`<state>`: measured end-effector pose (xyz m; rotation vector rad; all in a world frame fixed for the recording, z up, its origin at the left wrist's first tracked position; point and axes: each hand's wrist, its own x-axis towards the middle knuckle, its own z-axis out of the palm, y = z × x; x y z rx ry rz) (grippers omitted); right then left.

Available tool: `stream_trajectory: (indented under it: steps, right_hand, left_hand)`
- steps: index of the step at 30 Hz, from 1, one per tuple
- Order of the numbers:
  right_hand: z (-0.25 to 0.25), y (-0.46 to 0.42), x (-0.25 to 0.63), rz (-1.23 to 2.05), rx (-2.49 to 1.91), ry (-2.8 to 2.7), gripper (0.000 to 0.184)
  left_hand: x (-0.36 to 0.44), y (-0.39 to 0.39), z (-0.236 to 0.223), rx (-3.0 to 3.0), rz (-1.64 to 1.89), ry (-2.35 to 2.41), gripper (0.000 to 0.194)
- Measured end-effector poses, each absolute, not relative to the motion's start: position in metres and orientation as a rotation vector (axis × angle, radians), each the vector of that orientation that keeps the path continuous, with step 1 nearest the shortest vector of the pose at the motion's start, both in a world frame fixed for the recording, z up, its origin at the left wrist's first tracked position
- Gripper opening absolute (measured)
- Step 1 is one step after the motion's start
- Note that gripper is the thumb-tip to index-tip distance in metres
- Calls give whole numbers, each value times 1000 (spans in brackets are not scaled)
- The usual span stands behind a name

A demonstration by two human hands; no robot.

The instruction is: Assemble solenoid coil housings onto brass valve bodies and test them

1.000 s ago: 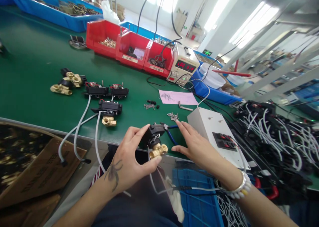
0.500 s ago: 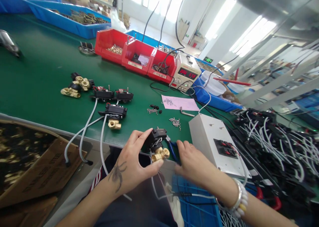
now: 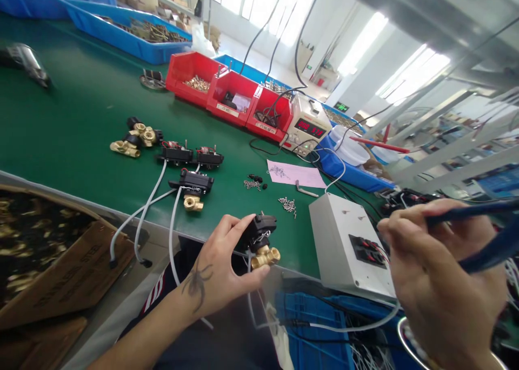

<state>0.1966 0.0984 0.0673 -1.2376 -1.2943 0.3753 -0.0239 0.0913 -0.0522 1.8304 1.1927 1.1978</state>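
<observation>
My left hand grips a small valve with a black top and brass body at the near edge of the green table. A grey cable hangs from it. My right hand is raised close to the camera at the right, fingers closed round the blue handles of pliers. A white box with red and black terminals lies between the two hands. Small screws lie just beyond the valve.
More valves with grey cables and loose brass fittings lie to the left. Red bins, a power supply, a pink paper and blue trays stand further back. A cardboard box sits low left, a cable pile at right.
My right hand has lifted from the table beside the valve, taking up the blue-handled pliers and rising toward the camera at the right. My left hand keeps holding the valve.
</observation>
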Motion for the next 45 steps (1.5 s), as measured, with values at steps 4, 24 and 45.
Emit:
stream_trajectory:
  steps: [4,24,45]
  right_hand:
    - [37,92,191,343,-1358,-1973,23]
    - [52,103,194,-58,-1340,-1842,13]
    - [45,106,203,-140,-1409,-1900,5]
  left_hand:
    - [-24,93,-51,1841,1186,1186,65]
    - [-24,94,-48,1850,1173,1175,63]
    - [-20,96,-47,1914,1149,1175,63]
